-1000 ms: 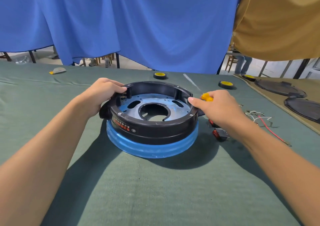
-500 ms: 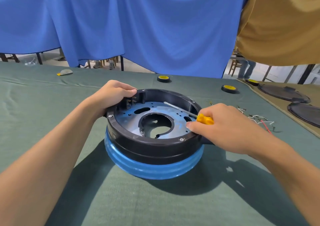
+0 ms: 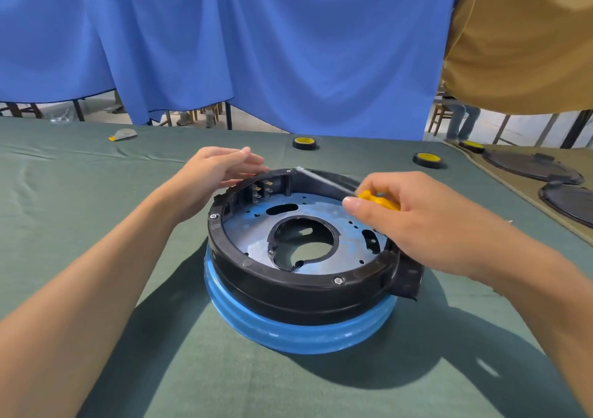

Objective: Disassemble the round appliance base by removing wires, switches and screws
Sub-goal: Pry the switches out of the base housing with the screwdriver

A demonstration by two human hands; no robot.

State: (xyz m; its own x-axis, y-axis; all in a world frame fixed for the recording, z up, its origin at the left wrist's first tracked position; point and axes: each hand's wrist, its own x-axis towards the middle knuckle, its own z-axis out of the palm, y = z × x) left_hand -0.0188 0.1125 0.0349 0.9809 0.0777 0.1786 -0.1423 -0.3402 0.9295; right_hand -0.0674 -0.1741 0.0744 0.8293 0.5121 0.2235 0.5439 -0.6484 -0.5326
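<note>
Diagonally, screwdriver (image 3: 340, 186) tip far-left.

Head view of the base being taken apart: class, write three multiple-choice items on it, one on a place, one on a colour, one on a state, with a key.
1. Where is the screwdriver tip?
A. at the far rim of the base
B. in the centre hole
C. on the cloth

2. What colour is the screwdriver's handle?
A. red
B. yellow
C. green

3. How is the left hand?
A. clenched in a fist
B. gripping the screwdriver
C. open, fingers straight

Key:
1 A, the shaft reaches across to the far rim.
2 B, yellow shows in the grip of the right hand.
3 C, its fingers lie straight by the rim.
</note>
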